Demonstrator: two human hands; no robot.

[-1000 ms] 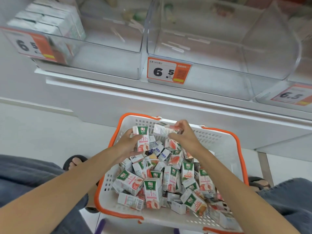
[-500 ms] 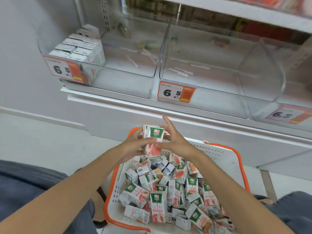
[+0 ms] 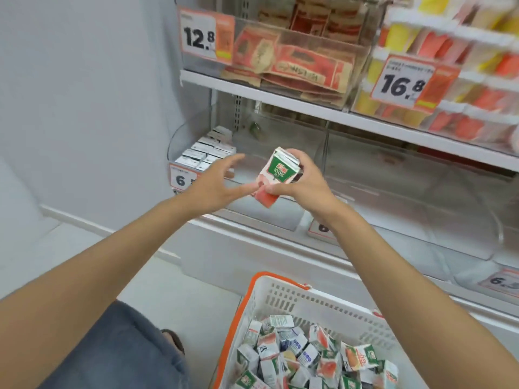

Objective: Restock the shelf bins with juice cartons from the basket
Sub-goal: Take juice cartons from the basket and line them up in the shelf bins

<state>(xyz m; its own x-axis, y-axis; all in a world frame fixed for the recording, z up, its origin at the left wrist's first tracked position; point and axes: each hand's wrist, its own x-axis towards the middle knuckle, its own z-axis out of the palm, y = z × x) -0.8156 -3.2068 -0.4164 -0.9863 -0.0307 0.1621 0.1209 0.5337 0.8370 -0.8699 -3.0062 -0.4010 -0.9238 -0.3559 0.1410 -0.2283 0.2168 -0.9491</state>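
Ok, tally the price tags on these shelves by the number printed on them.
12.8 tag: 1
16.8 tag: 1
Tags starting with 6, the rest hidden or cut off: 3, at left, middle and right
Total: 5

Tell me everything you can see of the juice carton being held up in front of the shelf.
The small white paperboard juice carton has a green upper panel printed "100%", a pink-red fruit picture below and a folded flat top. It hangs tilted in the air before the clear plastic shelf bin. The right hand holds it, thumb on its lower front, fingers behind. The open left hand reaches its lower left edge; contact is unclear.
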